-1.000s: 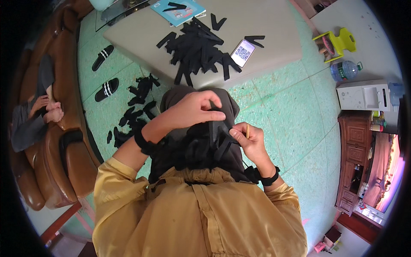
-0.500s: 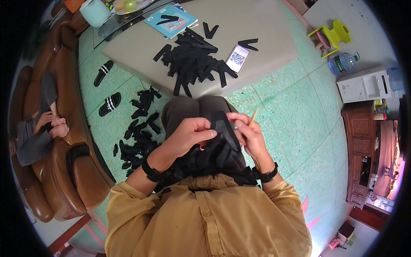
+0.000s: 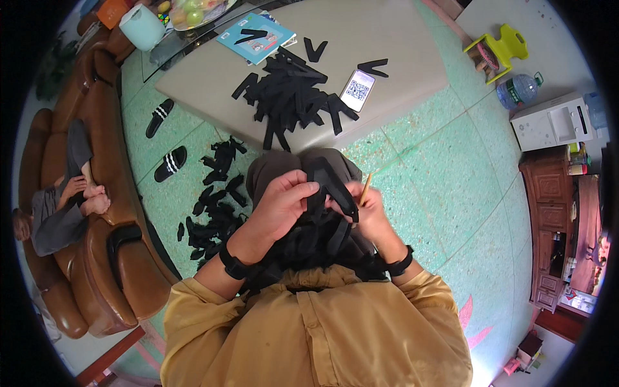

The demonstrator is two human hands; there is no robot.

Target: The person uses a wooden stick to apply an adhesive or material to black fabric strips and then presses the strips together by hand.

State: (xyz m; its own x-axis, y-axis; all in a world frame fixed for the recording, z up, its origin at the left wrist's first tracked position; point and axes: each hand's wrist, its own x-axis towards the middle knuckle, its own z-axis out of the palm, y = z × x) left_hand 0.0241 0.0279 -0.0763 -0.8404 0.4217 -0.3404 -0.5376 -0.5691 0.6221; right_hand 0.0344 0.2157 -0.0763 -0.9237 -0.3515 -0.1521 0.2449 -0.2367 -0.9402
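Over my lap, my left hand (image 3: 282, 205) pinches a black V-shaped fabric piece (image 3: 334, 186) between thumb and fingers near its upper bend. My right hand (image 3: 367, 216) is closed around a thin wooden stick (image 3: 366, 188) that points upward. Its fingertips are at the piece's right arm, partly hidden behind it. More black fabric pieces (image 3: 300, 240) lie on my lap below my hands. Ahead, a pile of similar V-shaped pieces (image 3: 284, 90) rests on a beige padded surface (image 3: 400, 39).
A phone (image 3: 356, 90) and blue booklets (image 3: 258, 40) lie beside the pile. On the green floor at left are black pieces (image 3: 209, 222) and two slippers (image 3: 170, 164). A person (image 3: 61, 200) sits on the brown sofa (image 3: 103, 271). A water bottle (image 3: 519, 91) stands at right.
The held fabric piece has turned, its right arm now slanting toward me. My right hand has shifted slightly left and down, and the stick stands more upright.
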